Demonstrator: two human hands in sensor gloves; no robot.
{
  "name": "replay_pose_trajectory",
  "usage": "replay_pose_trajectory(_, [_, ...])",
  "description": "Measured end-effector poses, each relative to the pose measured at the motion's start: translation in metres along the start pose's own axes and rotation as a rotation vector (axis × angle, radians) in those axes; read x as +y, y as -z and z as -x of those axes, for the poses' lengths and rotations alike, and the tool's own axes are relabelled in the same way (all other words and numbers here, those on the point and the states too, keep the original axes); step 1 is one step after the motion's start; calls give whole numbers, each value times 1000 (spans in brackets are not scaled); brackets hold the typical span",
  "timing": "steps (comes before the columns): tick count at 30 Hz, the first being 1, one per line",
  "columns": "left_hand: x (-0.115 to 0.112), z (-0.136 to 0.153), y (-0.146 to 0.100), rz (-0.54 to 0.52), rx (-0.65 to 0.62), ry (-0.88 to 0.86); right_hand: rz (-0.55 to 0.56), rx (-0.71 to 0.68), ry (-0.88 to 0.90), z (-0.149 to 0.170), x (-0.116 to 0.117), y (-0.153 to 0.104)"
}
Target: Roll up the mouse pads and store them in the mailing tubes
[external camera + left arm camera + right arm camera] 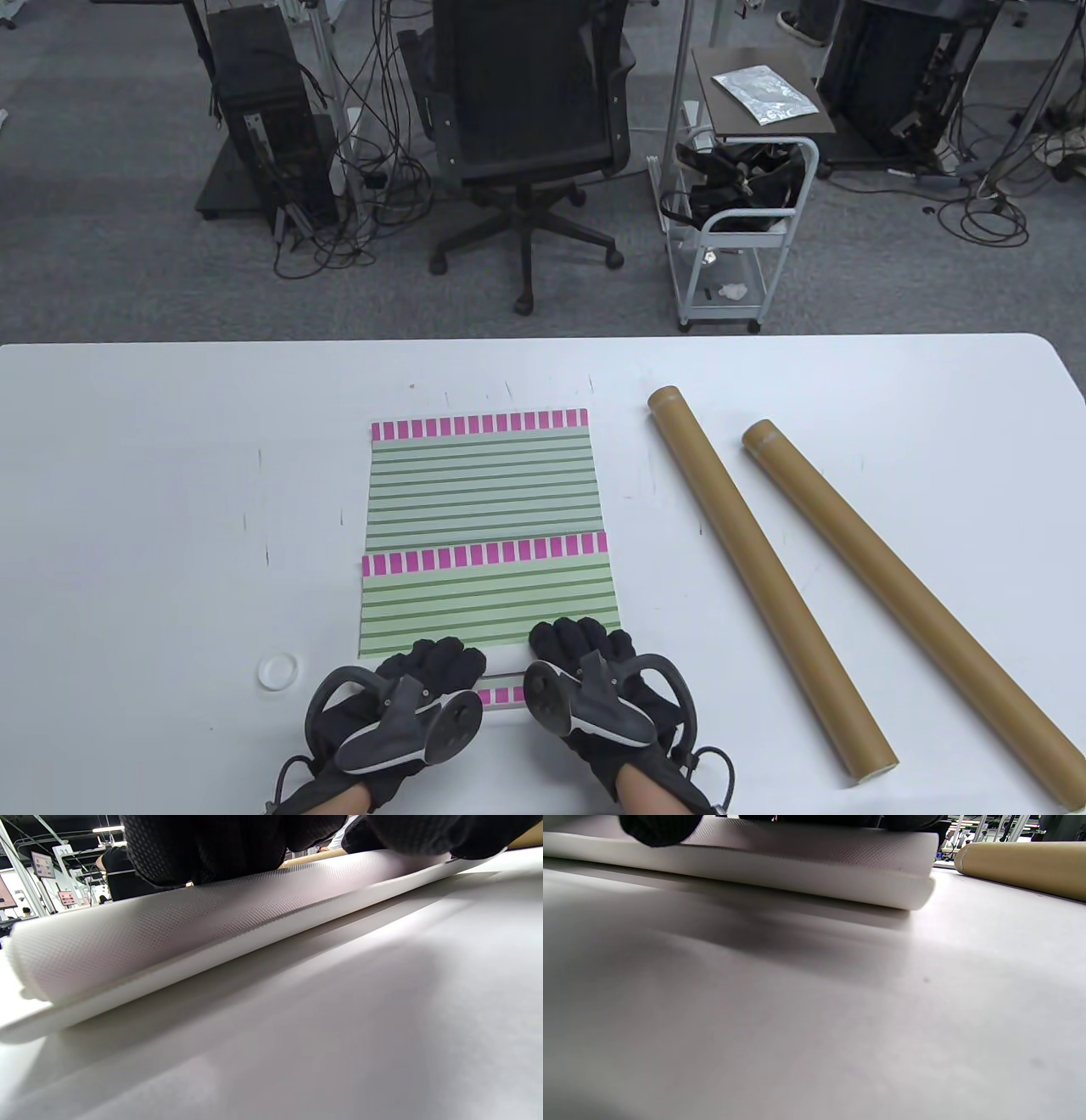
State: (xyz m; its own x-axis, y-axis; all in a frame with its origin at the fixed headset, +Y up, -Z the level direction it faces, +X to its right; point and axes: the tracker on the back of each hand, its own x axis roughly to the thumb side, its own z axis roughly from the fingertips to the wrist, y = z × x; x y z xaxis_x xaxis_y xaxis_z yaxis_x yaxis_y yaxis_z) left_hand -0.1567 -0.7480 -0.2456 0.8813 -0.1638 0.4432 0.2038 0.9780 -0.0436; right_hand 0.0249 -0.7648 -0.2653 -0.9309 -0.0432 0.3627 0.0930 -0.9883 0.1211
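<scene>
From above, two striped pads lie on the white surface (170, 475): the far pad (482, 484) flat, the near pad (488, 594) overlapping its near edge. Both hands sit on the near pad's near edge, left hand (416, 679) and right hand (585, 662), fingers curled over it in a clenched grip on the pad. Only the wrist views show that this edge is already turned into a low roll with its white dimpled underside (169, 929) outward. The roll's long axis runs left to right. Two tubes (764, 577) (916, 611) lie right of the pads, slanting from far-left to near-right. A small white cap (278, 671) lies just left of the left hand.
</scene>
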Motion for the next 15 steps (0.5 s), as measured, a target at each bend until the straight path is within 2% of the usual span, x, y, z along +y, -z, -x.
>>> replay_pose_trajectory(9, [-4, 1, 3, 30, 5, 18, 52, 1, 36, 2, -6, -2])
replay_pose_trajectory(15, [-6, 2, 4, 49, 16, 19, 12, 32, -27, 6, 1, 1])
